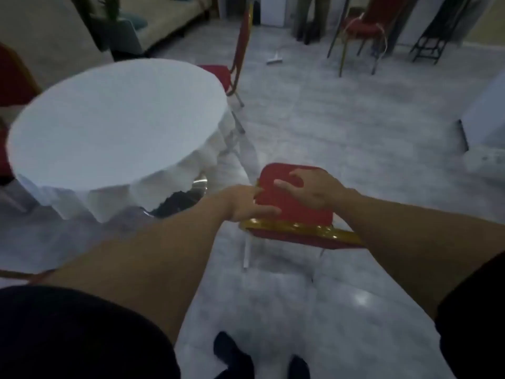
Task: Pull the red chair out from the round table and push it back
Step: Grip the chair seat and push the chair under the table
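Note:
A red chair [293,207] with a gold frame stands on the floor in front of me, apart from the round table [114,124] under its white cloth at the left. Seen from above, its backrest top runs as a gold bar nearest me. My left hand [246,203] grips the left end of the backrest. My right hand [314,188] rests over the right side of the chair, fingers spread across the red padding. The frame is blurred.
Another red chair [235,67] is tucked at the table's far side, a third [363,31] stands at the back right. Red upholstery [13,75] shows at the left edge. A white unit [486,116] sits right. Open grey floor lies between.

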### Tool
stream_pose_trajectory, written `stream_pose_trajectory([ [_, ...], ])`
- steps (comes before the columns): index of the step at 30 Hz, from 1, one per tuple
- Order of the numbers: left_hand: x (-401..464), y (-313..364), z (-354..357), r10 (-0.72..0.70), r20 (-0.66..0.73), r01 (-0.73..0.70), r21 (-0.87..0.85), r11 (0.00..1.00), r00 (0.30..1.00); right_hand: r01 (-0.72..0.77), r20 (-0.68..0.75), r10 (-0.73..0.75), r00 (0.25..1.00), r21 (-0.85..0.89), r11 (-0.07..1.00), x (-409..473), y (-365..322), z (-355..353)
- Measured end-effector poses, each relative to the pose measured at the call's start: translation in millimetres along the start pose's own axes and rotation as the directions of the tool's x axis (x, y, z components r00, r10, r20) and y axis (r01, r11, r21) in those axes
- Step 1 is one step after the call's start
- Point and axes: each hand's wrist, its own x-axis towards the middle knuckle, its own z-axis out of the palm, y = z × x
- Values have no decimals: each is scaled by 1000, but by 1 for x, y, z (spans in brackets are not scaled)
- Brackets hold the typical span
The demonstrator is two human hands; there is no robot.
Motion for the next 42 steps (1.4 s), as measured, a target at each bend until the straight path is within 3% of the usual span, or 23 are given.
stream_pose_trajectory([
  [4, 13, 25, 61, -2, 214, -21, 108, 994, 977, -89, 105, 88, 991, 5, 996, -46, 52, 30],
  [8, 36, 41, 97, 0, 61, -11, 168, 986, 998, -115, 196, 117, 974, -20, 993, -75, 86, 49],
  [14, 58, 44, 110, -17, 141, -16, 226, 974, 990, -34, 257, 62, 964, -112, 993, -67, 111, 57],
  [21, 55, 48, 116, 25, 73, -44, 259, 965, 997, -93, 235, 137, 962, -188, 978, -56, 129, 71],
  [26, 37, 53, 124, -28, 55, 14, 237, 971, 998, 9, 269, 40, 962, -181, 984, -53, 136, 69],
  [33, 34, 76, 141, -159, -72, 170, 182, 968, 985, 277, 344, -180, 921, -255, 926, -11, 159, 48],
  [39, 34, 106, 163, -352, -154, 366, 70, 928, 923, 545, 440, -404, 802, -262, 796, 29, 170, 25],
  [42, 37, 118, 165, -419, -99, 416, -52, 908, 902, 631, 461, -473, 751, -291, 719, 46, 172, 18],
])
